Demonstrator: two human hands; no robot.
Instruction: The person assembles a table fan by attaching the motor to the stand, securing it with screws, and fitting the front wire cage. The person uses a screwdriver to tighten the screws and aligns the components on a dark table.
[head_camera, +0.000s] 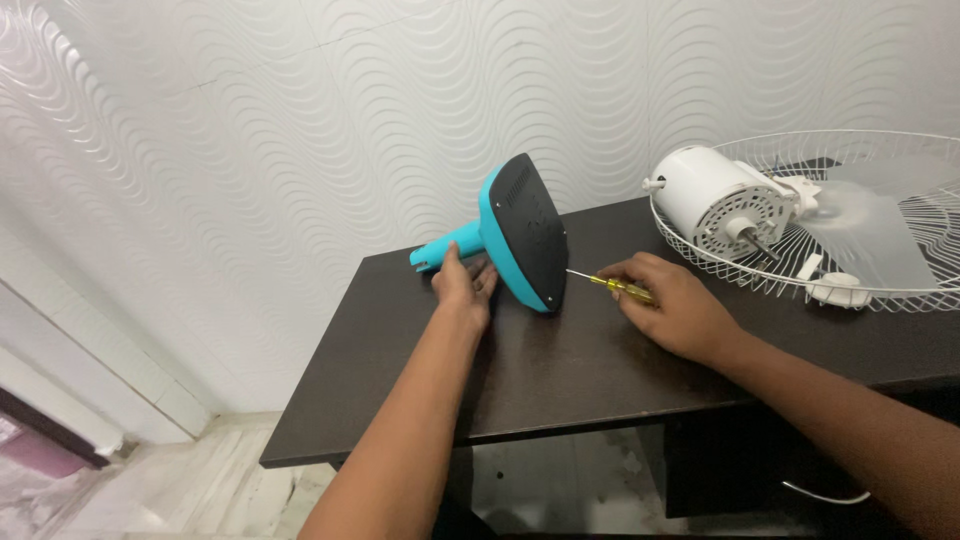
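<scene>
Lying on its side on the dark surface (560, 385), one teal fan base (520, 235) has its flat black underside turned toward the right, facing the right hand. Its long axis runs along the teal neck (447, 250), which points left and slightly toward the camera, ending near the surface's back left corner. The black plate stands tilted, with its upper edge leaning toward the wall.

One left hand (463, 288) is wrapped around the neck just behind the plate, fingers curled over it in a closed grip that steadies the base. One right hand (672, 305) has a closed grip on one screwdriver (608, 284) with a yellow handle. The thin metal shaft points left, lying nearly level, and its tip meets the lower edge of the black plate. Whether the tip sits in a screw is too small to tell.

To the right, well apart from the base, one white fan motor (705, 200) rests against one white wire guard (900, 160), its shaft end pointing toward the camera. One pale translucent blade (870, 235) lies within the guard, and one small white cap (838, 290) sits at the guard's near rim. Behind everything stands a white wall (300, 120) with a wavy relief.
</scene>
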